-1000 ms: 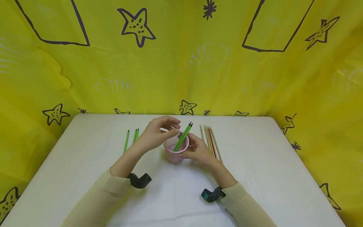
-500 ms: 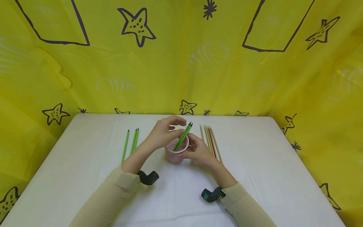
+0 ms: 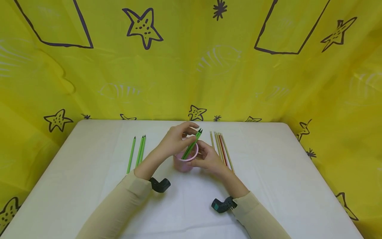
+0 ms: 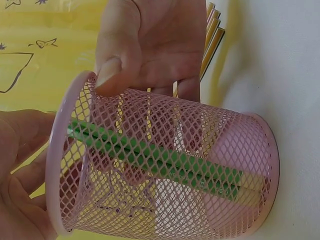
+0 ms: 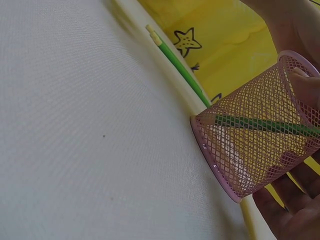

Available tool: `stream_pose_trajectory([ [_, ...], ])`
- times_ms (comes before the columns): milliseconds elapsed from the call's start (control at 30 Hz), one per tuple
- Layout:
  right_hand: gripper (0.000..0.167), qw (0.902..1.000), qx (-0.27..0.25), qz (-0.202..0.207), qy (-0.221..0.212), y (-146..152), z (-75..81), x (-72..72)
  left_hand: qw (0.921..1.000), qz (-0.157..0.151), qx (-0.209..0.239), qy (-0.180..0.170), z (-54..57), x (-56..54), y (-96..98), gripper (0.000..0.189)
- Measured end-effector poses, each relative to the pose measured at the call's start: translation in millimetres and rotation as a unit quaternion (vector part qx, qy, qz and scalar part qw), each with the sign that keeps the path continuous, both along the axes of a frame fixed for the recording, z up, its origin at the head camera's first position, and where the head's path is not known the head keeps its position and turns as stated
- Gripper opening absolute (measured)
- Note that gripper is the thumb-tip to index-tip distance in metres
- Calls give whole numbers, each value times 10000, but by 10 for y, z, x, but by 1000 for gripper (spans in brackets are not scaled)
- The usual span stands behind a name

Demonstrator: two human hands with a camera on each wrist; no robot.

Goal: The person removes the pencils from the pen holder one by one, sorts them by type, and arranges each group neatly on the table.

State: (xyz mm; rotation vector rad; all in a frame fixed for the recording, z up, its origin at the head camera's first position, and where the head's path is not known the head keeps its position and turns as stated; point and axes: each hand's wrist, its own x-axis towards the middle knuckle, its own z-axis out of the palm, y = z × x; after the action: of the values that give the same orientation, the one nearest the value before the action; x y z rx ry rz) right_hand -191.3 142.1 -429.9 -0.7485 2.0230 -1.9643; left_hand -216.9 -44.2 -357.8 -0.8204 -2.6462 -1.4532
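Note:
A pink mesh pencil cup (image 3: 182, 165) stands on the table, two green pencils (image 3: 189, 150) leaning inside it, black points up. My right hand (image 3: 209, 160) grips the cup from the right; in the left wrist view its thumb (image 4: 113, 75) presses near the rim and the fingers show behind the mesh. Over the mouth of the cup is my left hand (image 3: 176, 138), fingers loosely bent and apart, with thumb and fingertips right at the upper ends of the pencils. In the right wrist view the cup (image 5: 250, 135) hides part of my right-hand fingers (image 5: 287, 197).
Several green pencils (image 3: 140, 149) lie on the white table (image 3: 98, 159) left of the cup. To the right lie several gold pencils (image 3: 227, 153) and a red one (image 3: 223, 149), close by my right hand. A yellow patterned curtain (image 3: 179, 83) hangs behind the table.
My left hand has moved right across the cup's mouth, from beside the leaning green pencils to right at them. The right hand and the cup have stayed in place.

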Motion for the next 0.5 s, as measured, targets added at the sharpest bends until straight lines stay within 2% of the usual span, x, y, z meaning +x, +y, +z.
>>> stream_pose_trajectory([
  [300,75,10000,65,-64,-13,-7,6,9,9998,34,197,-8,12,6,-16,37],
  [500,76,9999,72,-96,-81,-7,0,3,9992,98,376,44,70,62,-46,36],
])
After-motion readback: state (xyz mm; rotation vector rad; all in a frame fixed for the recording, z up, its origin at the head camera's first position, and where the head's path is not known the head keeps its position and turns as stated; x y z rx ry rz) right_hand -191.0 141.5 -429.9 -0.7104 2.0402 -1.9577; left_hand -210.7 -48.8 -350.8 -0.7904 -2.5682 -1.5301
